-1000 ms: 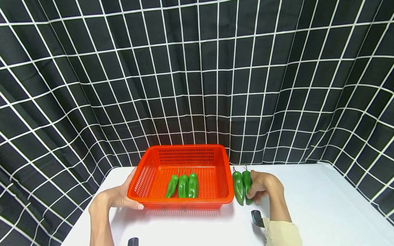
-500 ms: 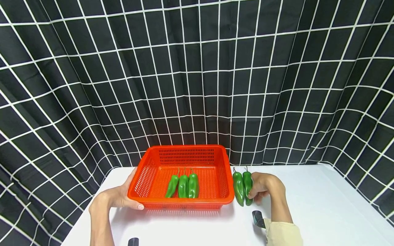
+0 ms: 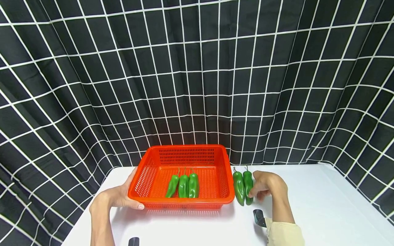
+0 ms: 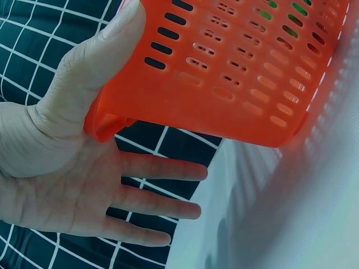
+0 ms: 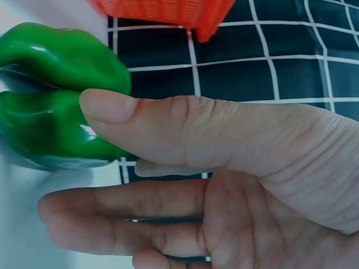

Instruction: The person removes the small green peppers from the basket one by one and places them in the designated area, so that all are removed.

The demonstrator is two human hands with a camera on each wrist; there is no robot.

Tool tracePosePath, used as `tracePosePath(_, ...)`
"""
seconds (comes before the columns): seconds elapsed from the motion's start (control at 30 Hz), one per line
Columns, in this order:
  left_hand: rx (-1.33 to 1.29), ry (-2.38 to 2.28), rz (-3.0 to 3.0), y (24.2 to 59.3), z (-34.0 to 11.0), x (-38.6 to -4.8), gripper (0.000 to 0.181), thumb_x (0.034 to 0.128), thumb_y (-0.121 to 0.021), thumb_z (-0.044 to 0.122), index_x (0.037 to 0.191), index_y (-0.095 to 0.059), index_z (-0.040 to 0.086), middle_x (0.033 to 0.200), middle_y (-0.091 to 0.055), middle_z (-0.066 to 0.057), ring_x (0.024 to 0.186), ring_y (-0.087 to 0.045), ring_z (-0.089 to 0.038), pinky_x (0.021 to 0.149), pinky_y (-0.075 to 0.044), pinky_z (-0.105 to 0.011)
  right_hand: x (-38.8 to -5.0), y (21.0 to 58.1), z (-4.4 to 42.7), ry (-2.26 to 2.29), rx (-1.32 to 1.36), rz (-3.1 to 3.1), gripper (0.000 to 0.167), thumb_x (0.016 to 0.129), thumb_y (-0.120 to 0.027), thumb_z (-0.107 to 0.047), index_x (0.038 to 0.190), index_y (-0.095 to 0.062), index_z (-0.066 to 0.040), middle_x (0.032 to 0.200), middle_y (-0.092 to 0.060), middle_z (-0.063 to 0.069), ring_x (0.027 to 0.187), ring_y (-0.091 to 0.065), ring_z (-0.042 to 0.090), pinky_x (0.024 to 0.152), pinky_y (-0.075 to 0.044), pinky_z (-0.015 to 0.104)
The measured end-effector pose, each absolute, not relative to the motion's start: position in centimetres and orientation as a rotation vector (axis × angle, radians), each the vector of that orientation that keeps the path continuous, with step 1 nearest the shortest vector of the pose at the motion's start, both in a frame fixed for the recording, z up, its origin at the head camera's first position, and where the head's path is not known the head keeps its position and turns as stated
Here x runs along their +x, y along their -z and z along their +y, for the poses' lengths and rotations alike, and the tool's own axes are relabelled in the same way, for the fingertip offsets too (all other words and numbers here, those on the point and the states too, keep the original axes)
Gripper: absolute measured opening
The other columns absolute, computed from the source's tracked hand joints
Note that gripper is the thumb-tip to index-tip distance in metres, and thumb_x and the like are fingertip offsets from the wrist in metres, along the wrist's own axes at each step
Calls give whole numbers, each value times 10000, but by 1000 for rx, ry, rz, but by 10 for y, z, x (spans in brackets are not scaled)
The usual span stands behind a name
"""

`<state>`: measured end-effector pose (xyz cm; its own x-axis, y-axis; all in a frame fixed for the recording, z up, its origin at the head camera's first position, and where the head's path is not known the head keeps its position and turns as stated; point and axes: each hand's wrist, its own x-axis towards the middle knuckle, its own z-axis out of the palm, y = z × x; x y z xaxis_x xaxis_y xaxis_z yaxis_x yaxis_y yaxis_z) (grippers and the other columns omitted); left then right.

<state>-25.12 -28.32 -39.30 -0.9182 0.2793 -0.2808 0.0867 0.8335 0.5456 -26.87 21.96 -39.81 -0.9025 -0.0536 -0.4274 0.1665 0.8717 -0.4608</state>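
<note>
A red plastic basket [image 3: 184, 201] stands on the table, with three green chili peppers [image 3: 183, 186] lying inside. My left hand [image 3: 115, 198] is at its front left corner. In the left wrist view the thumb [image 4: 106, 56] lies along the basket's wall, and three fingers reach out straight below the corner. To the right of the basket, two more green peppers lie side by side, the left one [image 3: 238, 187] and the right one [image 3: 248, 186]. My right hand [image 3: 269, 184] is beside the right pepper. Its thumb tip [image 5: 109, 106] overlaps that pepper in the right wrist view; other fingers extend apart from it.
The white tabletop [image 3: 184, 229] carries the basket and peppers. A black cloth with white grid lines [image 3: 209, 82] hangs behind and at both sides, close to the basket's back. A dark small device [image 3: 259, 218] sits at the right wrist, and another dark piece [image 3: 133, 241] shows below the left hand.
My right hand has shifted slightly to the right, uncovering more of the right pepper, which has itself moved very little. The left hand and the basket look the same.
</note>
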Motion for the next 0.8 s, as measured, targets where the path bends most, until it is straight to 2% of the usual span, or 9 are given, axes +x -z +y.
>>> tracePosePath(0.1, 265, -763, 2664, 392, -283, -251, 1535, 662, -933, 590, 1663, 141, 143, 1641, -334, -271, 1261, -577, -397, 1051, -497, -668, -266, 392, 220, 671, 117, 2615, 387, 778, -862, -173, 1037, -606, -42, 735, -761, 83, 706, -706, 211, 699, -497, 320)
tracePosePath(0.2, 262, -761, 2663, 392, -283, -252, 1529, 666, -928, 592, 1663, 142, 145, 1633, -340, -270, 1263, -571, -400, 1050, -498, -670, -264, 385, 220, 668, 130, 2614, 572, 802, -857, -200, 1243, -563, 14, 766, -765, 87, 757, -702, 221, 769, -513, 379)
tracePosePath(0.33, 262, -764, 2661, 393, -283, -252, 1528, 665, -929, 589, 1664, 139, 146, 1631, -345, -267, 1268, -572, -393, 1055, -498, -665, -260, 375, 220, 667, 101, 2637, 852, 828, -844, -201, 1504, -399, 67, 780, -766, 89, 756, -710, 197, 821, -541, 420)
tracePosePath(0.4, 258, -765, 2661, 393, -283, -252, 1530, 665, -931, 589, 1664, 142, 149, 1636, -340, -268, 1275, -568, -401, 1060, -490, -673, -258, 371, 219, 677, 55, 2657, 944, 836, -835, -179, 1569, -301, 82, 777, -759, 96, 737, -714, 185, 841, -555, 443)
tracePosePath(0.5, 259, -764, 2659, 393, -283, -252, 1536, 661, -933, 591, 1663, 143, 148, 1640, -336, -264, 1275, -571, -394, 1065, -487, -672, -255, 364, 217, 683, -18, 2692, 990, 840, -833, -154, 1590, -241, 105, 790, -737, 98, 724, -721, 179, 891, -564, 537)
tracePosePath(0.63, 275, -775, 2656, 394, -284, -252, 1542, 659, -930, 601, 1661, 151, 148, 1637, -332, -265, 1269, -574, -388, 1060, -496, -665, -251, 355, 212, 659, -118, 2772, 941, 834, -846, -151, 1566, -314, 110, 802, -716, 70, 708, -708, 178, 900, -546, 640)
tracePosePath(0.7, 274, -778, 2652, 394, -284, -252, 1544, 659, -929, 602, 1660, 156, 150, 1641, -324, -265, 1270, -572, -393, 1060, -495, -668, -249, 350, 209, 661, -175, 2803, 912, 829, -852, -146, 1553, -355, 102, 775, -717, 56, 698, -696, 180, 862, -563, 611)
tracePosePath(0.8, 274, -771, 2654, 394, -284, -253, 1544, 659, -930, 604, 1661, 153, 149, 1643, -321, -266, 1264, -575, -393, 1057, -495, -668, -246, 345, 203, 707, -263, 2827, 853, 829, -854, -117, 1534, -414, 76, 718, -689, 41, 683, -663, 184, 762, -573, 478)
